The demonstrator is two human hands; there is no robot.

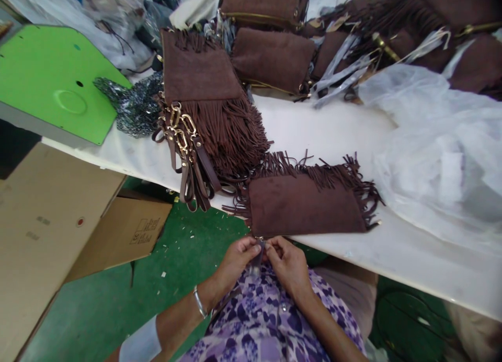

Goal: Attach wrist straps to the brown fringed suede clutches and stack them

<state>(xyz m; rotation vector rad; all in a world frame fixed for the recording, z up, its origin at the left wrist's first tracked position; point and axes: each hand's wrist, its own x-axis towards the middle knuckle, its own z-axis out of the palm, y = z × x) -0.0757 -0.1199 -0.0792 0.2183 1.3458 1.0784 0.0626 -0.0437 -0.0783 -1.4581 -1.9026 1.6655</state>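
Observation:
A brown suede fringed bag (306, 202) lies flat at the near edge of the white table (329, 126). Just below its near edge my left hand (235, 260) and my right hand (288, 262) meet, fingers pinched together on a small metal piece (260, 242) at the bag's rim, with a clear plastic strip hanging from it. A second fringed bag (204, 90) with gold chain links and brown straps (188, 158) hangs over the table's edge to the left.
More brown bags (270, 58) and plastic-wrapped straps (345, 69) are heaped at the back. White plastic bags (443, 153) cover the right side. A green panel (50, 74) sits at left, cardboard boxes (50, 221) on the green floor below.

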